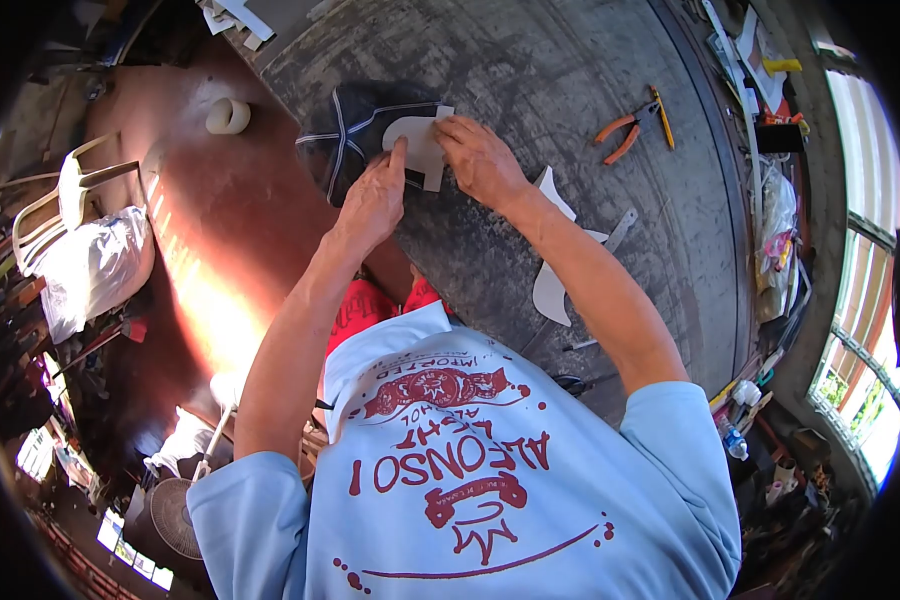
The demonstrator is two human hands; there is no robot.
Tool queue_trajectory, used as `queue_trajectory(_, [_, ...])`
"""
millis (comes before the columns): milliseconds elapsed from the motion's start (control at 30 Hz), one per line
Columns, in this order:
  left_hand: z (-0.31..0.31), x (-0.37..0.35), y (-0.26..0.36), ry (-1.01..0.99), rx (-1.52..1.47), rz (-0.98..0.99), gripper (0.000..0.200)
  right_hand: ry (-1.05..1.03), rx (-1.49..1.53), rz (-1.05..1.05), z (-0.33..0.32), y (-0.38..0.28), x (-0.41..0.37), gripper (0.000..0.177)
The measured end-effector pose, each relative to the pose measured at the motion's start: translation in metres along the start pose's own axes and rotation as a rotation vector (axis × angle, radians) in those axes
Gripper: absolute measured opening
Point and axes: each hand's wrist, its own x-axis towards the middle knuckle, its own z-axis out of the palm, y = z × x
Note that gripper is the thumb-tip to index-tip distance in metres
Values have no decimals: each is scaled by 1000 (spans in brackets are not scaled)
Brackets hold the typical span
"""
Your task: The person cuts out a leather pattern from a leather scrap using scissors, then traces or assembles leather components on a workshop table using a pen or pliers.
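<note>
A pale, flat cut-out piece (420, 150) with one rounded end and a straight strip at its right side lies over dark fabric (355, 125) with white seam lines, at the edge of the worktable. My left hand (378, 190) is closed at the lower left of the piece, its index finger pressed on the surface. My right hand (482, 162) pinches the piece's upper right edge between thumb and fingers. The undersides of both hands are hidden.
Orange-handled pliers (620, 135) and a yellow pencil-like tool (662, 118) lie on the dark worktable (530, 75). White curved cut-outs (552, 292) and a metal ruler (622, 230) are near my right forearm. A plastic chair (70, 215) stands left, a fan (177, 517) lower left.
</note>
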Motion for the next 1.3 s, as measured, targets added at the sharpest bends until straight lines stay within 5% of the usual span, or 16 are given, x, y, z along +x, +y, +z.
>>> queue_trajectory(300, [5, -8, -7, -40, -119, -50, 69, -102, 55, 142, -13, -19, 7, 43])
queue_trajectory(533, [15, -22, -4, 38, 73, 76, 60, -20, 0, 106, -4, -18, -5, 54])
queue_trajectory(1300, [20, -26, -10, 35, 241, 158, 51, -10, 20, 77, -4, -15, 0, 35])
